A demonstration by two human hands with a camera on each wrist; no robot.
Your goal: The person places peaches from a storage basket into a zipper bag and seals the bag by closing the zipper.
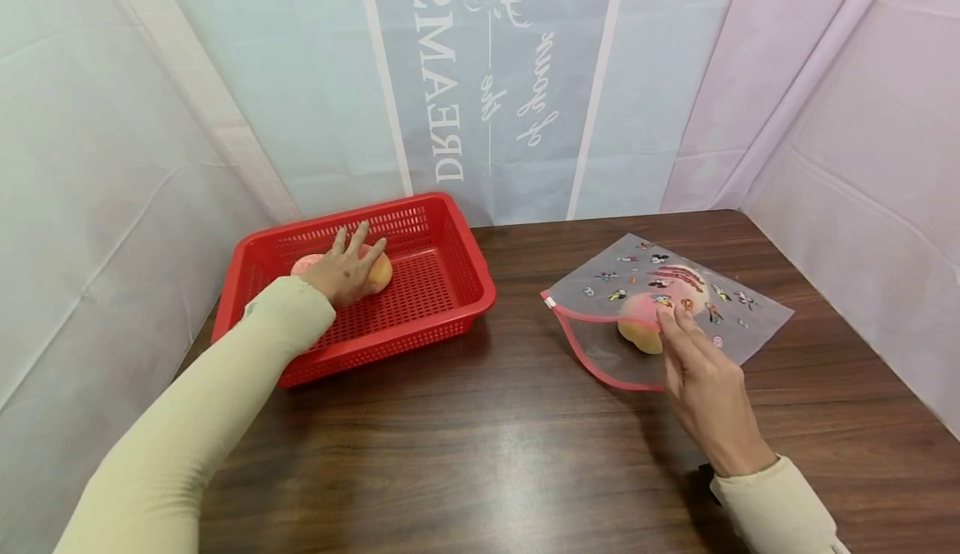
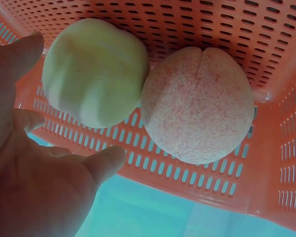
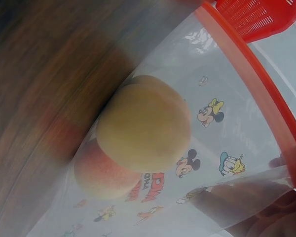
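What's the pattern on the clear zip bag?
The bag has small cartoon characters and red lettering, seen best in the right wrist view.

Appears to be a cloth-screened tabletop booth; cannot tell whether set in a home or an office. Hung at 12 o'clock with a pale blue-grey printed fabric curtain (image 1: pixel 491 179), marked with white mirror-reversed lettering. Enclosed at 10 o'clock by a creased whitish fabric sheet (image 1: pixel 90 171), at 2 o'clock by a pinkish-white fabric sheet (image 1: pixel 862 129). Floored toward 6 o'clock by a glossy dark-brown wood-grain tabletop (image 1: pixel 465 454). Furnished with household-type wares: red rectangular perforated plastic basket (image 1: pixel 390 346) at 9 o'clock, clear cartoon-printed plastic zip bag (image 1: pixel 716 312) near 3 o'clock.
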